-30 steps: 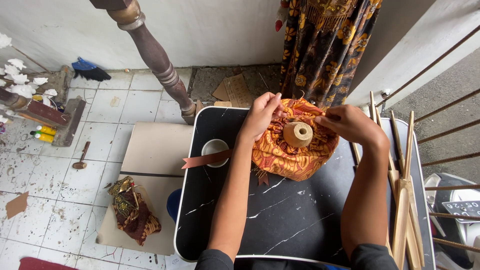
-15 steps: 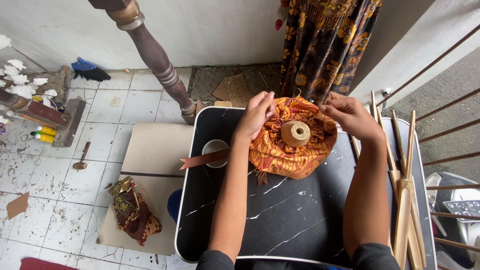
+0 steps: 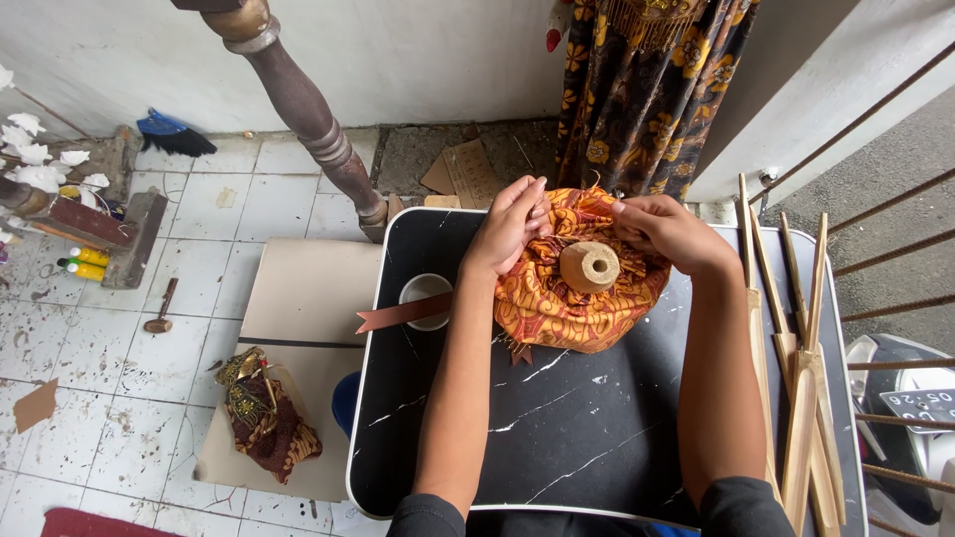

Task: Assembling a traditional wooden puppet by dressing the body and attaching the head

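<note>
Orange-and-red batik cloth (image 3: 557, 308), glossy and crumpled, bunched into a rounded mound at the far end of a black marble-look table (image 3: 557, 438) with thin white veins and a pale rim. Poking up from the middle of the mound, a short turned wooden peg (image 3: 589, 267), round tan face with a small hole, long axis roughly upright and aimed at the camera. Left hand (image 3: 512, 224) laid on the far left of the cloth, fingers together and curled into the folds; right hand (image 3: 665, 231) on the far right edge, fingertips pinched on the fabric, probably onto a fold or trim, hard to make out from above. Just left of the bundle, a small round cup (image 3: 423, 293) with a flat brown strip (image 3: 403, 313) lying across its rim, pointed end sticking out past the table's left edge. Long pale wooden slats (image 3: 801, 398) along the right side, running near to far. Down on the speckled tile floor, sheet of tan cardboard (image 3: 308, 298) with a dark cloth bundle (image 3: 264, 418) on it, plus a turned brown wooden post (image 3: 308, 114)
</note>
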